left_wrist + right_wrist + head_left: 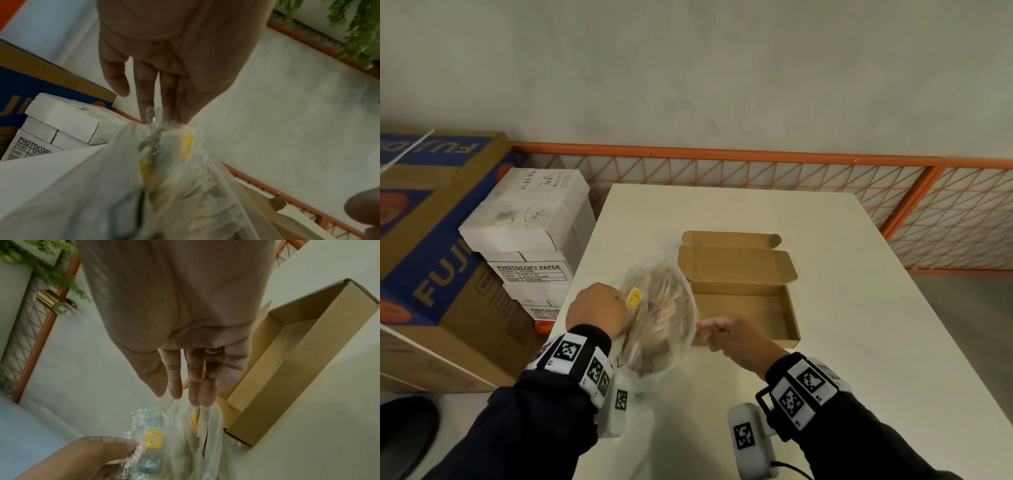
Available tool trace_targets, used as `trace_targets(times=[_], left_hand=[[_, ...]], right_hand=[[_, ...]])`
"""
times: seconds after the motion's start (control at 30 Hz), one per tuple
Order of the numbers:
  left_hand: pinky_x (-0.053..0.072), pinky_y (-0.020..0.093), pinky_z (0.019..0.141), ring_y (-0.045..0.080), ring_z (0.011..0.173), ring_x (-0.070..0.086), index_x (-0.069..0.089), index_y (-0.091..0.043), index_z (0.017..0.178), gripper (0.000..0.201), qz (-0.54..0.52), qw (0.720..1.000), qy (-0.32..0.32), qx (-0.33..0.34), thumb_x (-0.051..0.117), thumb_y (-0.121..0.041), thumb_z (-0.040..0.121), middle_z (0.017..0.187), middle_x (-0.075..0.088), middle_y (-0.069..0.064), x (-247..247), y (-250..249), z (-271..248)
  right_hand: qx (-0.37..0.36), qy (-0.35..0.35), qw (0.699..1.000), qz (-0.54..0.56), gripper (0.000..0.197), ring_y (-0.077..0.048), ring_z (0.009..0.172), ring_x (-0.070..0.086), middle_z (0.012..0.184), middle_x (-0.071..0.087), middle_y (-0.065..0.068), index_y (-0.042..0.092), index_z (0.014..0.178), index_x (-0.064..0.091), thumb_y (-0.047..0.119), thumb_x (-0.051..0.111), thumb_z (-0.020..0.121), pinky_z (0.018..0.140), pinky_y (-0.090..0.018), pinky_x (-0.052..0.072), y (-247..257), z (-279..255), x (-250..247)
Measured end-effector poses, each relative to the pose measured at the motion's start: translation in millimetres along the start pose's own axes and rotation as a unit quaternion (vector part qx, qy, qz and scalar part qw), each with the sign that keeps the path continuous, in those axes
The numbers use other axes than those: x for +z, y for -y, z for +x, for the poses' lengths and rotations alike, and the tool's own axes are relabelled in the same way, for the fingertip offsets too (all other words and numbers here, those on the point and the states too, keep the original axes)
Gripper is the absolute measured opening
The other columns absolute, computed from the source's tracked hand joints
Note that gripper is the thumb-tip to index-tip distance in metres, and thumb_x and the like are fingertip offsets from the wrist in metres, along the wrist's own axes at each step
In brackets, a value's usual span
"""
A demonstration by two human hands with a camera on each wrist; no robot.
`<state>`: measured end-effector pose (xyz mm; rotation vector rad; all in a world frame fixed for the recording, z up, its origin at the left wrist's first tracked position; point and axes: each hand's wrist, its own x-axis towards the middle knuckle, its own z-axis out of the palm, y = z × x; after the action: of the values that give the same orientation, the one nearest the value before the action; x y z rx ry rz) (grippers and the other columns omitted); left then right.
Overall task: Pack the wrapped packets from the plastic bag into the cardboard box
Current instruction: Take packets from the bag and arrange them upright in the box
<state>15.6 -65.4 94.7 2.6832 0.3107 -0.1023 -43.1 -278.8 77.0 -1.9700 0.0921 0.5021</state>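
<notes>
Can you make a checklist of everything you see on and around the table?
Surface: white table, mostly bare.
Job's things: open box, empty inside; clear bag of packets, held above the table.
Clutter: nothing seen.
Hands: left hand pinches a packet at the bag's mouth; right hand pinches the bag's edge.
Cables: black cable from the right wrist camera.
Surroundings: stacked paper cartons, big brown carton, orange mesh rail, grey wall.

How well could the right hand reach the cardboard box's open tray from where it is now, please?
Probably easily: the right hand sits beside the cardboard box, whose lid is folded back, but it is pinching the plastic bag.
</notes>
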Motion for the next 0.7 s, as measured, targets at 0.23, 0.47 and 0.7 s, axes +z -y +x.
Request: trace_targets(times=[0.23,0.47,0.7], left_hand=[[0.034,0.026,0.057,0.02,0.06,0.045,0.059,0.001,0.058,0.033,-0.213,0.973,-0.05,0.077,0.058,-0.016,0.086,0.057,0.054,0.017,-12,-14,-11],[0.041,0.023,0.064,0.006,0.052,0.045,0.067,-0.01,0.062,0.025,-0.416,0.901,0.043,0.111,0.061,-0.007,0.086,0.051,0.054,-0.005,-16,-64,-36],[0.044,0.017,0.061,-0.005,0.048,0.051,0.069,-0.022,0.072,0.019,-0.45,0.877,0.086,0.145,0.066,-0.006,0.082,0.069,0.064,-0.003,-9,-97,-57]], right_hand=[[-0.02,0.007,0.996,0.082,0.026,0.008,0.059,0.053,0.076,0.057,0.007,0.001,0.118,0.056,0.009,0.049,0.095,0.057,-0.006,0.04,3,-7,-7],[-0.069,-0.04,0.985,0.15,0.069,-0.007,0.108,0.057,0.118,0.059,0.006,0.032,0.135,0.036,0.05,0.064,0.074,0.09,-0.025,0.046,17,-11,-20],[-0.099,-0.108,0.95,0.276,0.019,-0.015,0.078,0.065,0.097,0.067,-0.01,0.012,0.111,0.058,0.019,0.053,0.094,0.071,-0.029,0.054,28,-20,-36]])
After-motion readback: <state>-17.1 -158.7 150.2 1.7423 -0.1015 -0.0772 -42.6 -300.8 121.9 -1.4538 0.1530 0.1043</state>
